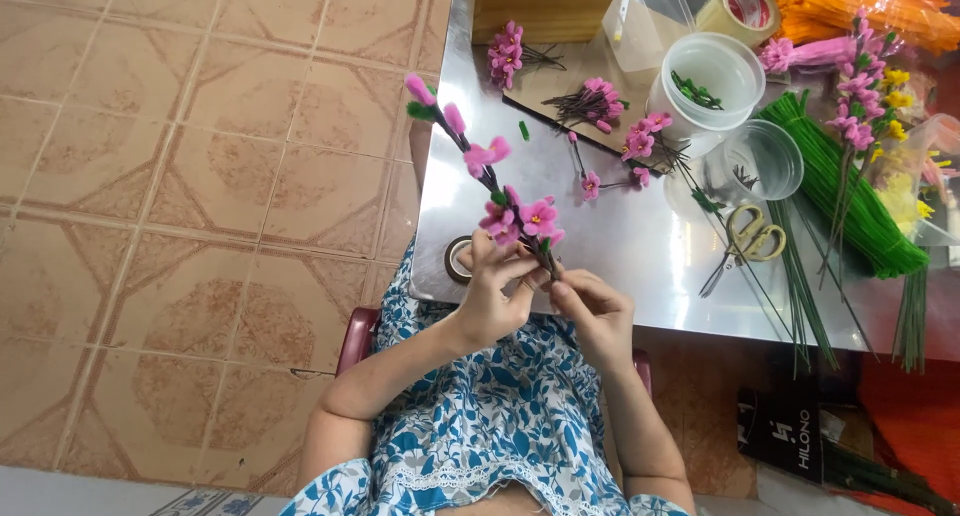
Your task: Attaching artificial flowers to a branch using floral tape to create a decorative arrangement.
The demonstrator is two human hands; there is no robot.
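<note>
A handmade branch of pink flowers (497, 193) with green and dark wire stem rises up-left from my hands. My left hand (495, 291) grips the stem just under the lowest blossoms. My right hand (592, 311) pinches the stem's lower end from the right, fingertips touching those of the left. Both hands hover over the near edge of a shiny metal table (610, 241), above my blue-and-white patterned lap.
On the table lie loose pink flowers (600, 101), two clear plastic tubs (715, 76), gold-handled scissors (755, 234), a bundle of green pipe cleaners (845, 186), orange ones (860, 6), a tape roll (742, 8) and a small tape ring (458, 259). Tiled floor lies left.
</note>
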